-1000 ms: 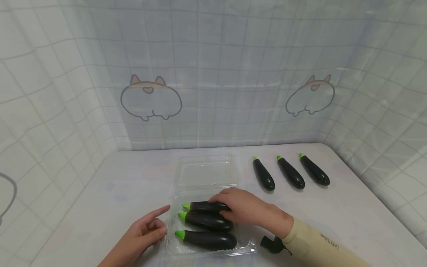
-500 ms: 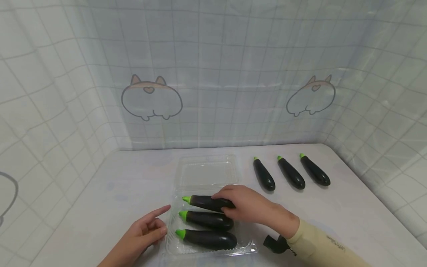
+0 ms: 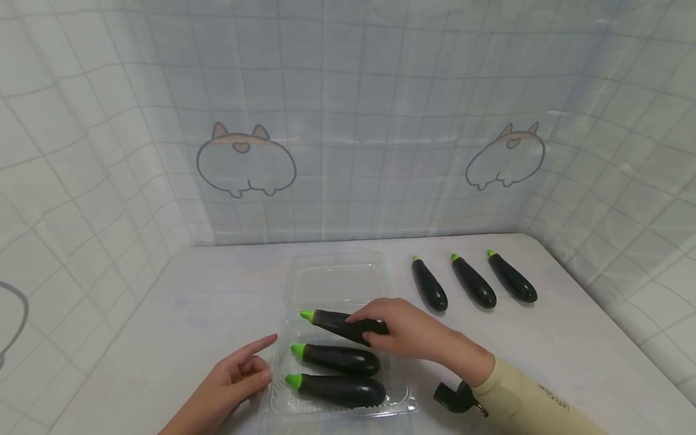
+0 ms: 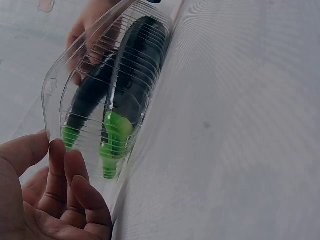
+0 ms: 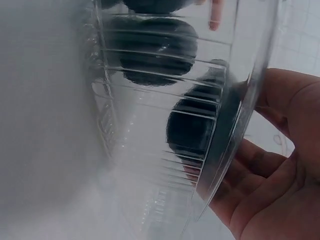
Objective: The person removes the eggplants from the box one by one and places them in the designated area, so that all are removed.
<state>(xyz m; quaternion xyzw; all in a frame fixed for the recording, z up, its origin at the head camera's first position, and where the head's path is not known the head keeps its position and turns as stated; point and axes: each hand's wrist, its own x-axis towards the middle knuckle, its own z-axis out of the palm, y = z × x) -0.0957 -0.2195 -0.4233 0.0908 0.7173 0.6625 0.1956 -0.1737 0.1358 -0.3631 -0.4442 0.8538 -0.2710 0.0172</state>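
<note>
My right hand grips a dark eggplant with a bright green stem end. It is held over the far part of a clear plastic clamshell box, its stem end pointing left. Two more eggplants lie side by side in the box's near part. My left hand is at the box's left edge; in the left wrist view its thumb and fingertips pinch the clear rim. In the right wrist view, my right hand shows partly through the clear wall.
The box's lid lies folded open behind its base. Three eggplants lie in a row at the back right of the white table. A black device hangs under the right wrist. Grid-patterned curtains enclose the table.
My right hand has lifted the far eggplant off the others and moved it slightly away and to the right. It has tilted. The left hand stays where it was.
</note>
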